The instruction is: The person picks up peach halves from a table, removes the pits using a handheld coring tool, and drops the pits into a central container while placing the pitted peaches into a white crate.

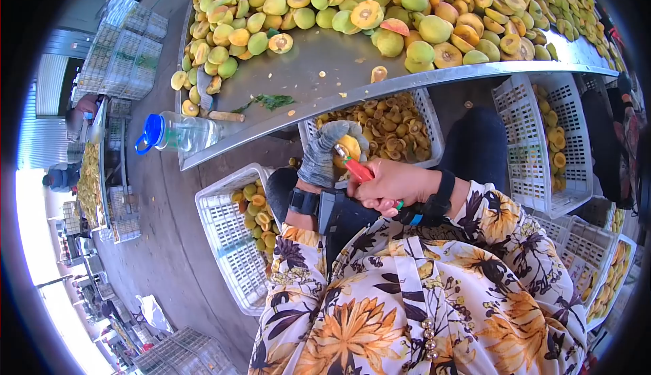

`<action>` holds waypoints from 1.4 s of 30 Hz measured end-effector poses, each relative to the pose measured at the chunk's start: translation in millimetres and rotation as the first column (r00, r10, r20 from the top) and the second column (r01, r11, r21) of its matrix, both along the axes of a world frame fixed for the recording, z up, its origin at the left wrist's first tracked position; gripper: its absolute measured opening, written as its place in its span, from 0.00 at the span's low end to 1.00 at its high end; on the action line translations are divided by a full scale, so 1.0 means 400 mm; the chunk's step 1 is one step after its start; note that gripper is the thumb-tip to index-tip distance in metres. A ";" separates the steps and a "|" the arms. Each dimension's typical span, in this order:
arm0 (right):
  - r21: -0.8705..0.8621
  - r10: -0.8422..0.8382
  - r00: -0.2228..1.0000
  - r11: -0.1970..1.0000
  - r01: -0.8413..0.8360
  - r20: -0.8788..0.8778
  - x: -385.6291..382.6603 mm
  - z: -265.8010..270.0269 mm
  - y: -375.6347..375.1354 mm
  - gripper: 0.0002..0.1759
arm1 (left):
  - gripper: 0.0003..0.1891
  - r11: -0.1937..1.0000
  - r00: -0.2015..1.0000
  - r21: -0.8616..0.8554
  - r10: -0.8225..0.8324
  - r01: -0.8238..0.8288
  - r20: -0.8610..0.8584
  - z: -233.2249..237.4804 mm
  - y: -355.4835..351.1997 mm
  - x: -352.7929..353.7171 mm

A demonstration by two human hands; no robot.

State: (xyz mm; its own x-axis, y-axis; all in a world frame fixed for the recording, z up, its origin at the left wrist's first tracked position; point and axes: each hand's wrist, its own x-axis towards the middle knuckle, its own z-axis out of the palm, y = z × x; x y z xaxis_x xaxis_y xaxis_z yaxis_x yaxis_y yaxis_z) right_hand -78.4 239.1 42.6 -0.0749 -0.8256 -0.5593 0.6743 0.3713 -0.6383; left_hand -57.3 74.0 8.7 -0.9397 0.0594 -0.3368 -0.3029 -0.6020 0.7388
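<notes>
Yellow stone fruit (350, 147) is clasped in the gloved left hand (324, 156), above the lap and just in front of a white crate (435, 137) of cut halves. The bare right hand (397, 184) grips a red-handled knife (358, 170), its blade at the fruit. Halving looks under way. A clean split calls for a steady grip while the fruit turns against the blade.

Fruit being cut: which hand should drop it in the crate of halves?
Likely left: the left hand holds the fruit beside the crate of halves; the right hand is occupied by the red knife.
</notes>
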 end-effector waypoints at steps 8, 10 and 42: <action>-0.393 0.113 0.863 0.914 0.104 0.492 0.000 -0.004 -0.020 0.09 | 0.21 0.882 0.957 0.413 0.282 -0.228 -0.074 -0.026 0.061 0.054; -0.435 0.109 0.925 0.898 0.066 0.363 -0.010 0.017 -0.029 0.10 | 0.22 0.918 0.956 0.339 0.263 -0.206 -0.130 -0.147 0.000 0.045; -0.125 -0.208 0.191 0.919 0.375 -0.959 -0.106 -0.019 0.100 0.20 | 0.28 0.312 0.887 -0.950 0.439 -0.001 0.143 -0.055 -0.325 -0.514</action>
